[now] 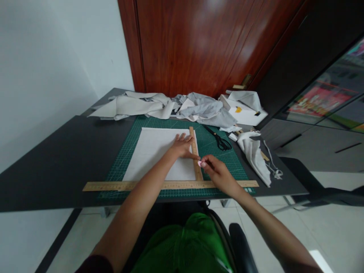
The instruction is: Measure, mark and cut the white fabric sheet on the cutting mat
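Head view: left hand (182, 146) flat on ruler (195, 157); right hand (217, 170) pinching pink chalk (201, 163); scissors (218, 140) just beside.

- The desk (57, 159) is matte black.
- The cutting mat (216, 159) is dark green with a fine pale grid.
- The sheet of fabric (153, 151) on it is plain white.
- Two wooden rulers, a long ruler (113, 185) and a short ruler (196, 151), are light tan with small dark marks.
- The right hand (218, 172) pinches something small and pink, possibly chalk (201, 163).
- The scissors (220, 141) are black.
- The heaped cloth (199, 110) is grey and off-white.
- The door (199, 41) is glossy reddish-brown wood.
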`<state>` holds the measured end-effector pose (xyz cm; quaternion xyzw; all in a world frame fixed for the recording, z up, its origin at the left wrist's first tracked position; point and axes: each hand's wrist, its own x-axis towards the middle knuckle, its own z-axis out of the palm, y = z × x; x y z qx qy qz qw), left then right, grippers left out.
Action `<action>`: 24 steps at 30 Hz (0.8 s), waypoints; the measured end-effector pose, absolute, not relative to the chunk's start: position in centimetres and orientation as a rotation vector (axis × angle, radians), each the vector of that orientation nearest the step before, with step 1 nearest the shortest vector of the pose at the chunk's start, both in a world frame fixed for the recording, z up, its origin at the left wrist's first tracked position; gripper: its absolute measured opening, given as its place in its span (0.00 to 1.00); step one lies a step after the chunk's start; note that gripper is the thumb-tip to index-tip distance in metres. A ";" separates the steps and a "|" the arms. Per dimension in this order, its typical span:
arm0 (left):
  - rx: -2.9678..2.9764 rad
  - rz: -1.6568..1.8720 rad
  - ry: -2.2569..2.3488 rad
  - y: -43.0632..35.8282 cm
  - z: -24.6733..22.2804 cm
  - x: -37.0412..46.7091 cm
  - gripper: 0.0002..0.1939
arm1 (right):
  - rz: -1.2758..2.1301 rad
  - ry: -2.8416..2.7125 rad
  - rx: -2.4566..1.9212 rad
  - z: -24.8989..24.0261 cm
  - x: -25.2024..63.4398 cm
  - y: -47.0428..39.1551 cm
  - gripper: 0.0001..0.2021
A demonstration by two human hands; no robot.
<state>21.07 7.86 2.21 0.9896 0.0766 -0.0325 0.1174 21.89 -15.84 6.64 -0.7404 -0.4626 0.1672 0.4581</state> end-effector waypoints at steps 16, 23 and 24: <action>2.935 -0.169 0.222 8.0 2.5 21.0 0.68 | 0.600 -0.444 -1.317 3.3 26.2 -17.9 0.21; 2.949 -0.211 0.230 7.9 2.8 20.9 0.66 | 0.780 -0.400 -1.256 3.3 26.4 -17.6 0.21; 2.949 -0.213 0.229 7.9 2.7 20.9 0.66 | 0.792 -0.444 -1.284 3.3 26.5 -17.8 0.20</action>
